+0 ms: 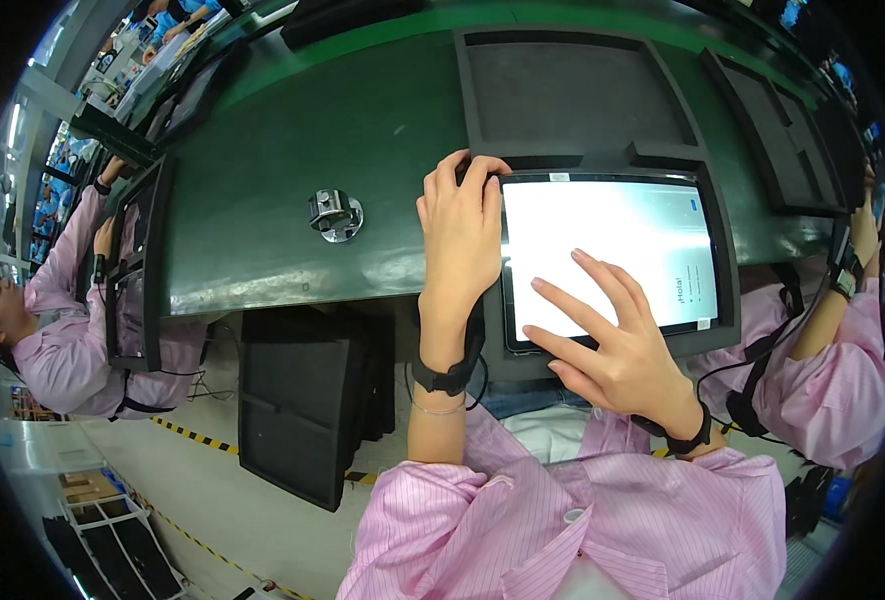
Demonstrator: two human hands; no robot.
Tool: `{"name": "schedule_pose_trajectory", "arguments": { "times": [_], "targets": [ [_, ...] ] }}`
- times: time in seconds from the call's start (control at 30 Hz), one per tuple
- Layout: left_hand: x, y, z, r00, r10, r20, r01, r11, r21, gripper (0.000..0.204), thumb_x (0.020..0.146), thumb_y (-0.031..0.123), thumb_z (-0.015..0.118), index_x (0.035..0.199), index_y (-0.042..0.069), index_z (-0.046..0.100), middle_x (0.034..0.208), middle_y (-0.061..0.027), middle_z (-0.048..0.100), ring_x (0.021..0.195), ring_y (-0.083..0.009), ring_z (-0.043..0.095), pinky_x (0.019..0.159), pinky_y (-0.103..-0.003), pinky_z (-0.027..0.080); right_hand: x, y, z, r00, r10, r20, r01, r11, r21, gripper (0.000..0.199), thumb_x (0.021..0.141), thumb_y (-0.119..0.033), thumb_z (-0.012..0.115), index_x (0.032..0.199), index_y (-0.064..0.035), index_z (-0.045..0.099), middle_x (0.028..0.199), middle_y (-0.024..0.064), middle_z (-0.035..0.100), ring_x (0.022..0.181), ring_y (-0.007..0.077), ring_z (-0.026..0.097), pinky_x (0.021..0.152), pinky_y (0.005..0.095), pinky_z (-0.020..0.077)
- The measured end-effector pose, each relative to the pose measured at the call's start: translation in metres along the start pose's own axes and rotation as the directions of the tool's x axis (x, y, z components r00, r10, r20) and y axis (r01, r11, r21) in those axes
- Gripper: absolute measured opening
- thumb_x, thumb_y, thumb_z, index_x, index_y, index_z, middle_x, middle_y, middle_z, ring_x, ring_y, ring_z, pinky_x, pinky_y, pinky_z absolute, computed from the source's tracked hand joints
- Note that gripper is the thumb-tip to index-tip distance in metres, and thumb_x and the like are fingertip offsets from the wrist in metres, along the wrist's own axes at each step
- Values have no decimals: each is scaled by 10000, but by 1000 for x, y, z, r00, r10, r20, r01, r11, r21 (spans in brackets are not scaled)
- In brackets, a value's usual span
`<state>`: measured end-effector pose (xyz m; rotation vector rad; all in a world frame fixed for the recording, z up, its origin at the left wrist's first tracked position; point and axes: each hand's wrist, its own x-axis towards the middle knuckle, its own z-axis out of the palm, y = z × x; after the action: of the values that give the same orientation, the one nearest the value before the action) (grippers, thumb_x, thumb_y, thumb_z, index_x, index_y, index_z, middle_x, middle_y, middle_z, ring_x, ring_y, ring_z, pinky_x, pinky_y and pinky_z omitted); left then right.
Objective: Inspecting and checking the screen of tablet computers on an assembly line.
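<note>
Head view: the tablet (pixel 602 220), screen lit, lies in a black tray (pixel 726 290) at the near edge of the green workbench (pixel 252 200). The left hand (pixel 462 225) is curled over the tray's left side at the tablet's upper-left corner; whether it pinches the edge cannot be determined. The right hand (pixel 622 355) is spread over the screen's lower part, contact indeterminate. A shiny metal fixture (pixel 336 214) stands left of the tray
</note>
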<state>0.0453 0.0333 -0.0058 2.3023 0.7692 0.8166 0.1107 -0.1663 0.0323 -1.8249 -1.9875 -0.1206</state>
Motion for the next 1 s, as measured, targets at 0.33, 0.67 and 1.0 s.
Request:
{"name": "schedule_pose_trajectory", "arguments": {
  "times": [0.33, 0.67, 1.0],
  "targets": [
    [-1, -1, 0, 1000, 26, -15, -26, 1000, -8, 210, 959, 159, 437, 1065, 107, 611, 1250, -173, 502, 1214, -325, 427, 990, -434, 315, 11, 4, -12, 999, 31, 6, -32, 995, 97, 394, 741, -207, 656, 1131, -155, 684, 1423, 110, 463, 1354, 447, 310, 1069, 557, 302],
    [-2, -1, 1, 999, -32, -6, 32, 999, -38, 260, 984, 209, 399, 1092, 116, 616, 1263, -146, 494, 1238, -330, 407, 1042, -446, 283, 56, 56, -14, 995, -35, 88, 52, 979, -199, 399, 896, -312, 610, 1239, -111, 583, 1456, 174, 377, 1388, 433, 235, 1049, 560, 315],
    [-2, -2, 0, 1000, 19, 0, -19, 999, -33, 256, 978, 197, 402, 1106, 100, 601, 1263, -165, 481, 1238, -340, 413, 1038, -453, 295, 57, 65, 7, 999, 15, 28, -7, 958, -285, 525, 935, -451, 511, 1384, -181, 476, 1496, 203, 298, 1410, 446, 171, 1050, 622, 271]
  ]
}}
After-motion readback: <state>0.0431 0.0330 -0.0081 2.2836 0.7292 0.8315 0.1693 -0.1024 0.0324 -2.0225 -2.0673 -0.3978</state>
